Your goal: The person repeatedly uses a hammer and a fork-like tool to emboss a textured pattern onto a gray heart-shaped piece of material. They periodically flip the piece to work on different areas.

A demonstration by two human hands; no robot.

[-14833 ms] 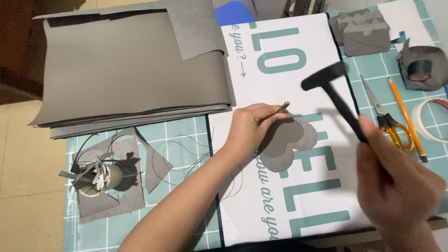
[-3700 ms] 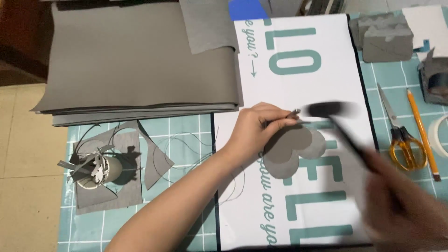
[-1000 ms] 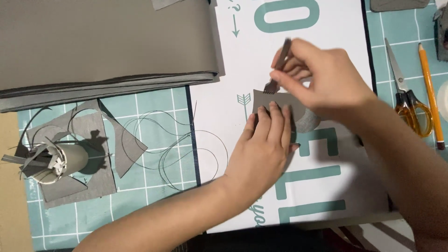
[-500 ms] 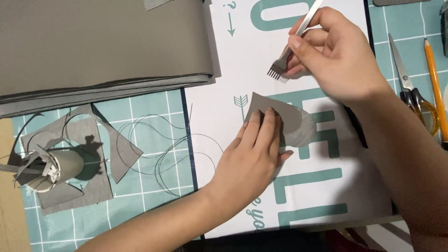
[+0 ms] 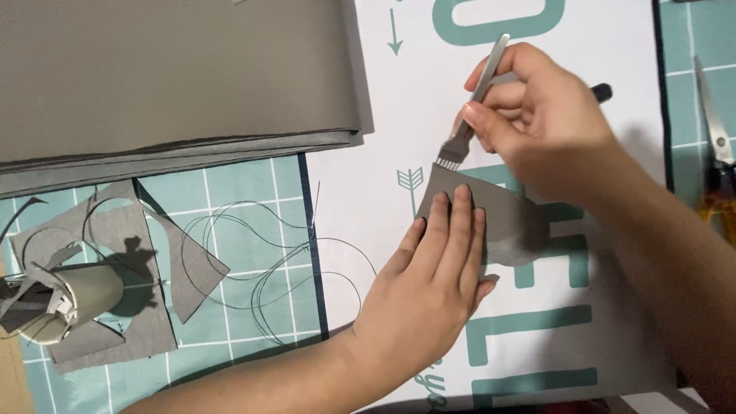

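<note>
- Since half a second ago, the pronged pricking chisel has been lowered by the right hand, so that its teeth are now brought to the upper edge of the grey leather piece; earlier it was held clear above that piece.
- The chisel's metal shaft is gripped between the thumb and curled fingers of the right hand, closed tight about it, with the toothed end pointing down and to the left of the grip and the plain end sticking out above it.
- The left hand is laid flat, fingers extended and together, on the grey leather piece, pressing it down; nothing is clasped by it.
- The leather piece lies directly under the left fingertips and just below the chisel's teeth, on the white printed mat with teal lettering.
- A dark handle end is seen just behind the right hand.
- Left of the pressing hand, loose dark thread is coiled over the teal gridded cutting mat.
- Farther left, grey offcuts and a cardboard spool are found.
- Above, a stack of grey sheets is spread.
- Well right of the chisel grip, scissors lie at the frame's edge.
</note>
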